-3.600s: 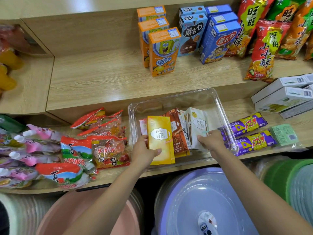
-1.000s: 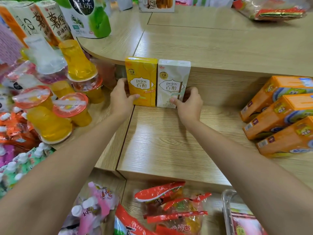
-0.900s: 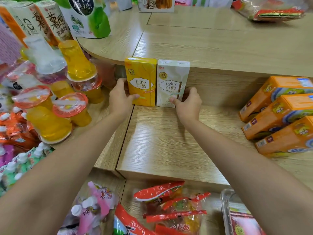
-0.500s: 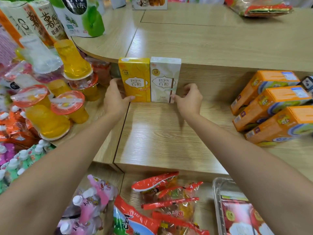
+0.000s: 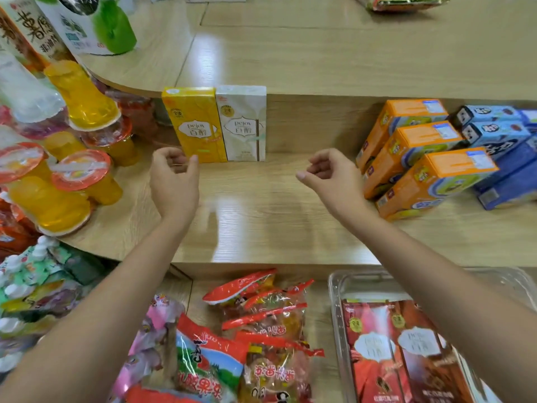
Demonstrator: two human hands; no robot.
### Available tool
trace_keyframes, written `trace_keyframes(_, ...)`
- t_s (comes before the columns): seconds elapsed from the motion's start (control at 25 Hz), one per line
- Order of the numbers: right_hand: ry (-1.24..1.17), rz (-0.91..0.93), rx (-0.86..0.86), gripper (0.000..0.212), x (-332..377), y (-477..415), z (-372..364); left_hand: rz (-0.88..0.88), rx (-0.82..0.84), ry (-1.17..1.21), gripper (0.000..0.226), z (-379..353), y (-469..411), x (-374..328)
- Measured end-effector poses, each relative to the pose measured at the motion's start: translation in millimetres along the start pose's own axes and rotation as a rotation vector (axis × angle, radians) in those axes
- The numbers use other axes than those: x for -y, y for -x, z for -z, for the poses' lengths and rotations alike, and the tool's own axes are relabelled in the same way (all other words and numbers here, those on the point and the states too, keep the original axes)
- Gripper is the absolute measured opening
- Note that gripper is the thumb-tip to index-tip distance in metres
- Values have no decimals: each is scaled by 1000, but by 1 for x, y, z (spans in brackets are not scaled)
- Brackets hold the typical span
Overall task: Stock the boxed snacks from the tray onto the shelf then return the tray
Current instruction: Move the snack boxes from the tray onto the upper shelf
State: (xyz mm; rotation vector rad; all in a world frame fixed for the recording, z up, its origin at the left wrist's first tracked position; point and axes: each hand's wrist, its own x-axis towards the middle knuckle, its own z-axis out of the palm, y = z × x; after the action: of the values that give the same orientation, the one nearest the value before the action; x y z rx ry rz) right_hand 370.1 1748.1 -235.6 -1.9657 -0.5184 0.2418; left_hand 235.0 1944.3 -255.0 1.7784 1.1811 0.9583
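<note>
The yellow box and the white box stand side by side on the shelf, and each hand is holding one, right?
Not quite. The yellow box and the white box do stand side by side on the shelf, but the head view shows the left hand and the right hand holding nothing, fingers loosely curled.

shelf [image 5: 276, 205] light wood-grain laminate, smooth, glossy sheen. yellow box [image 5: 195, 125] and white box [image 5: 242, 123] printed cardboard. tray [image 5: 334, 315] clear plastic. snack bags [image 5: 261, 315] shiny crinkled film.
</note>
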Motion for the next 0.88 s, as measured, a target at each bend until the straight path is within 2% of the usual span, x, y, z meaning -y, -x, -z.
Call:
trace_keyframes(0.2, -22, -48, 27, 22, -41, 80, 97, -18, 396, 127, 17, 0, 137, -22)
trace_keyframes(0.4, 84, -198, -24, 16, -90, 141, 161, -2, 783, 45, 20, -22, 247, -35)
trace_keyframes(0.64, 371, -383, -101, 20, -141, 204, 176, -311, 1101, -404, 40, -61, 300, -15)
trace_keyframes(0.76, 499, -480, -26, 41, -150, 217, 172, -602, 1120, -708, 55, -75, 306, -11)
trace_keyframes(0.88, 543, -541, 36, 56, -153, 224, 167, -689, 1177, -959, 77, -89, 304, -15)
